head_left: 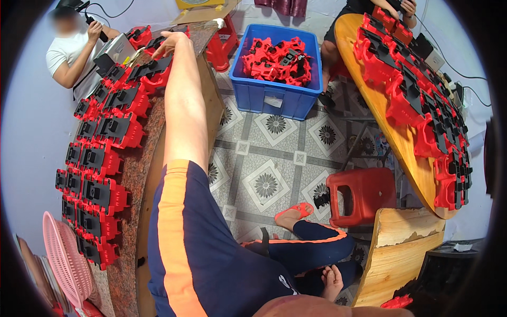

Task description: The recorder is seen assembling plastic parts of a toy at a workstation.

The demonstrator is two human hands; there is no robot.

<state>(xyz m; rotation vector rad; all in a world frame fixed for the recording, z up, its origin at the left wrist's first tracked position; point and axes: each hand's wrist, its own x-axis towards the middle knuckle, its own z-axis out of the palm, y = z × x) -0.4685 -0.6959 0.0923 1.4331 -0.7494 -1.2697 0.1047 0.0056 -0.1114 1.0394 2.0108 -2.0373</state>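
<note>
My left arm reaches across to the far end of the left table. My left hand [173, 43] is over the red and black plastic units there, its fingers apart and bent downward. Just below it lies a red unit with a black top plate [153, 68]. Whether the fingertips touch a unit cannot be made out. My right hand [331, 281] rests low by my knee, fingers loosely curled and slightly apart, with nothing seen in it. Rows of similar red and black units [113, 127] cover the left table [150, 137].
A blue bin [277, 100] of red parts stands on the tiled floor. More units line the wooden table [364, 95] at right, near a red stool [364, 195]. A pink basket [63, 253] is lower left. One person sits at far left, another at far right.
</note>
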